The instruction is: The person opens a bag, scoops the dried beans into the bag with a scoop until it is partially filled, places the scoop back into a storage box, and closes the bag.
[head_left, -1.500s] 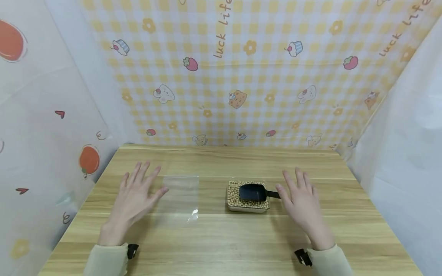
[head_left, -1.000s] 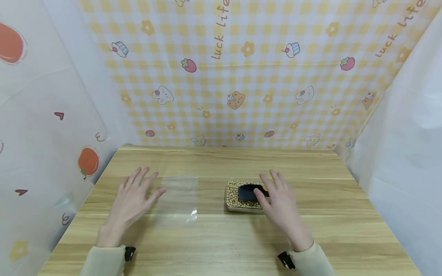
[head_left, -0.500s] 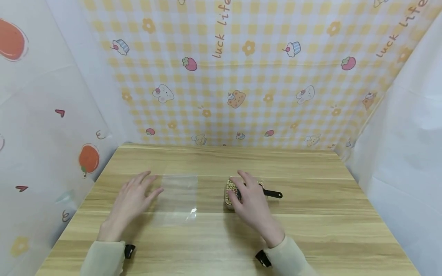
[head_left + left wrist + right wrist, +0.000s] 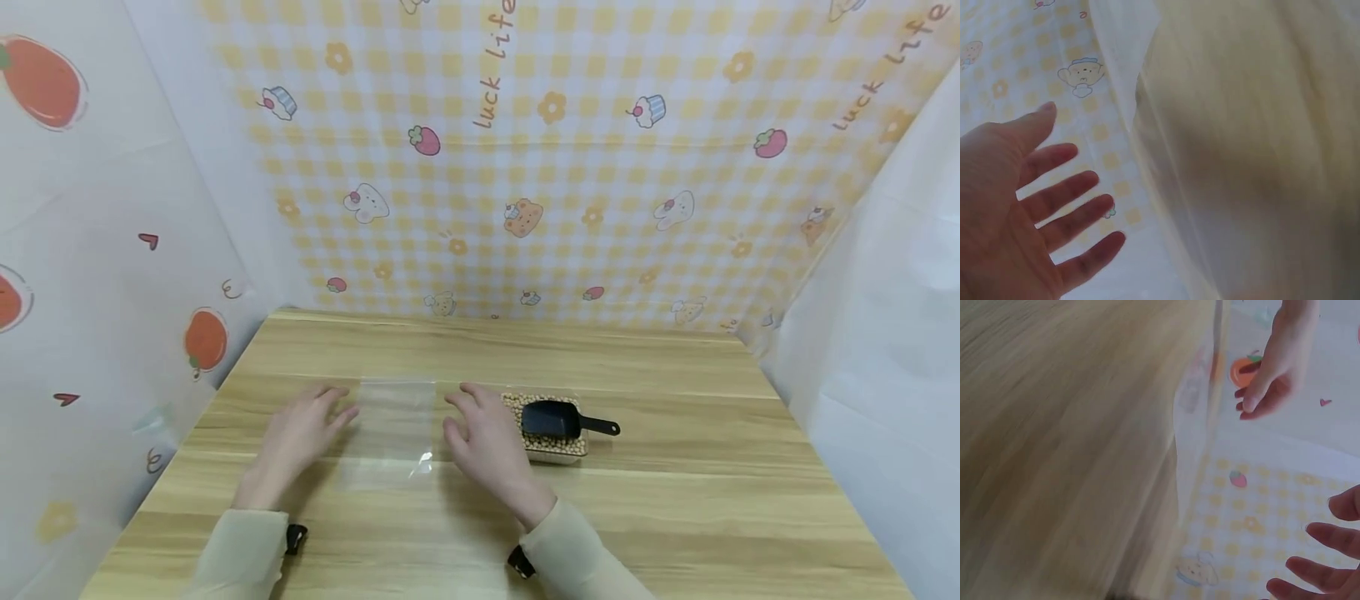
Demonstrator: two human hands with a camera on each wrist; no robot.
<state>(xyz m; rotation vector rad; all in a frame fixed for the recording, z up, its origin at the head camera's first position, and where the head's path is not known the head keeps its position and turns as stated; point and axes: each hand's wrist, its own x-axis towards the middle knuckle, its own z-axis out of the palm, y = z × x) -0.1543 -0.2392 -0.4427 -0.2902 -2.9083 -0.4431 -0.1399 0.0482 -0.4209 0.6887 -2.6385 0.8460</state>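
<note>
A clear flat plastic bag [image 4: 396,429] lies on the wooden table, its far edge toward the back. Just off its left side is my left hand [image 4: 298,429], fingers loosely bent and holding nothing; the left wrist view shows the same hand [image 4: 1054,212] with its fingers spread. My right hand [image 4: 487,442] hovers by the bag's right side, also holding nothing, its thumb and fingers apart. Right beside that hand stands a clear rectangular container [image 4: 557,457] of round beige beans [image 4: 512,402], partly covered by the hand. A black scoop [image 4: 553,419] rests on the beans, handle pointing right.
The wooden tabletop [image 4: 675,500] reaches back to a yellow checked curtain [image 4: 555,167]. White hangings flank it, the left sheet [image 4: 112,208] printed with fruit and hearts. Black wrist mounts sit at both sleeves.
My right hand has moved left from beside the scoop handle, across the bean container, to the bag's right side. The left hand's fingers have bent a little. Scoop, container and bag lie as before.
</note>
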